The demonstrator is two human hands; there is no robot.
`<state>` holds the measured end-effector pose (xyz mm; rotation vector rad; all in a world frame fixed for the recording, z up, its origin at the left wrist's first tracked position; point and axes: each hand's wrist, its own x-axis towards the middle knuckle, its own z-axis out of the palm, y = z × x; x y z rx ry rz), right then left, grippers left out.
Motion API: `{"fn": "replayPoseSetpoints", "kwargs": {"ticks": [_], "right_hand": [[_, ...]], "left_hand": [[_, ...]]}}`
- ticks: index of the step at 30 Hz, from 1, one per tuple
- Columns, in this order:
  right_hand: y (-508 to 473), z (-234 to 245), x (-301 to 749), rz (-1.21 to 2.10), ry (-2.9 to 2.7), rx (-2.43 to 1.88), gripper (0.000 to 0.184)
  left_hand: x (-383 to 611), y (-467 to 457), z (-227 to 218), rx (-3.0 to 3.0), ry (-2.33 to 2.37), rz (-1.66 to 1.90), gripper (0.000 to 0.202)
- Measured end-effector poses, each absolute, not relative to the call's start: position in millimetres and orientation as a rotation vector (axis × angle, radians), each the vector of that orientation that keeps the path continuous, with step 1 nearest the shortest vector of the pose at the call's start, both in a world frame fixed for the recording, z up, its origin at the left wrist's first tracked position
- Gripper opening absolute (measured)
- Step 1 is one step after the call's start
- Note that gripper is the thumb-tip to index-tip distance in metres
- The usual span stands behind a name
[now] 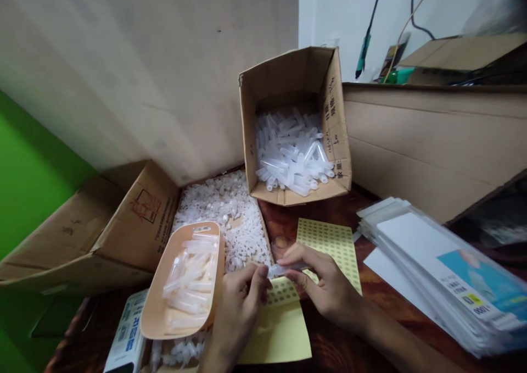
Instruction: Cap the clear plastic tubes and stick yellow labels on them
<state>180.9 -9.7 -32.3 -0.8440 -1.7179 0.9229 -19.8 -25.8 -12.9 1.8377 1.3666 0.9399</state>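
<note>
My left hand (239, 307) and my right hand (325, 285) meet over the desk and pinch a small clear plastic tube (284, 268) between their fingertips. The right hand's fingers hold the tube's body; the left hand's thumb and fingers close on its left end. Under the hands lies a yellow sheet (329, 246) of small round stickers, and a second yellow backing sheet (280, 329) sits nearer me. Just left of my left hand stands a peach plastic tray (160, 307) holding several clear tubes.
An open cardboard box (333, 115) tipped toward me holds many clear tubes. A flat box (222, 208) at left is full of small white caps. Stacked printed cards in sleeves (444, 268) lie at right. A small white carton (127, 334) sits at bottom left.
</note>
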Motion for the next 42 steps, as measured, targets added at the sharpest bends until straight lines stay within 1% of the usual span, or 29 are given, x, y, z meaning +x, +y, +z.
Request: {"fn": "replayPoseSetpoints", "kwargs": {"ticks": [1,3,4,6,8,9,11,12,13,14,16,17,19,21,23,25,27,30,31,33,35,37,39,41,42], "right_hand": [[-10,-32,181,0.932,-1.715,-0.858,0.023],[-11,-31,181,1.000,-1.690,-0.913,0.027],[-11,-31,181,1.053,-1.671,-0.937,0.030],[-11,-31,181,1.115,-1.637,-0.956,0.033],[-11,-32,180,1.078,-1.635,-0.933,0.030],[-11,-32,180,1.034,-1.658,-0.905,0.027],[-11,-32,180,0.961,-1.711,-0.848,0.023],[-12,-32,179,0.951,-1.722,-0.839,0.022],[-13,-32,179,0.960,-1.718,-0.845,0.022],[-14,-31,178,0.995,-1.695,-0.866,0.023],[-15,-32,176,1.194,-1.577,-0.908,0.027],[-15,-32,175,1.359,-1.486,-0.900,0.030],[-15,-34,173,1.734,-1.266,-0.818,0.036],[-13,-36,171,2.028,-1.079,-0.701,0.040],[-11,-36,171,2.120,-0.986,-0.648,0.041],[-10,-34,171,2.012,-0.988,-0.672,0.039],[-9,-32,172,1.809,-1.074,-0.731,0.035],[-11,-31,173,1.533,-1.268,-0.814,0.030],[-12,-31,173,1.457,-1.319,-0.834,0.028],[-15,-31,173,1.357,-1.380,-0.858,0.026],[-18,-29,171,1.382,-1.360,-0.847,0.027],[-20,-27,169,1.496,-1.286,-0.812,0.029],[-21,-24,169,1.573,-1.210,-0.806,0.031],[-19,-23,170,1.555,-1.155,-0.848,0.032],[-17,-23,172,1.514,-1.139,-0.874,0.033]], "left_hand": [[-20,-26,-11,1.871,1.363,0.941,0.040],[-20,-26,-10,1.984,1.308,1.010,0.018],[-21,-26,-10,2.052,1.260,1.058,0.011],[-24,-27,-11,2.146,1.191,1.110,0.015],[-26,-29,-12,2.155,1.226,1.072,0.018],[-26,-30,-12,2.137,1.269,1.034,0.023],[-24,-31,-11,2.086,1.347,0.967,0.041],[-22,-32,-10,2.072,1.361,0.953,0.044],[-20,-32,-10,2.080,1.354,0.958,0.042],[-19,-32,-9,2.112,1.327,0.980,0.034],[-19,-31,-10,2.264,1.227,1.061,0.013],[-20,-31,-11,2.380,1.169,1.096,0.012],[-25,-31,-13,2.650,1.064,1.112,0.020],[-31,-31,-15,2.883,0.960,1.050,0.026],[-35,-30,-16,2.961,0.893,1.008,0.028],[-36,-28,-16,2.818,0.963,1.085,0.023],[-34,-25,-15,2.542,1.103,1.126,0.022],[-27,-25,-13,2.218,1.216,0.983,0.038],[-25,-26,-12,2.160,1.232,0.941,0.040],[-22,-29,-10,2.093,1.254,0.926,0.036],[-21,-31,-10,2.111,1.235,0.961,0.024],[-22,-32,-11,2.181,1.186,1.011,0.017],[-27,-30,-13,2.253,1.133,1.020,0.014],[-33,-27,-14,2.294,1.132,0.945,0.012],[-37,-26,-14,2.305,1.163,0.886,0.016]]}}
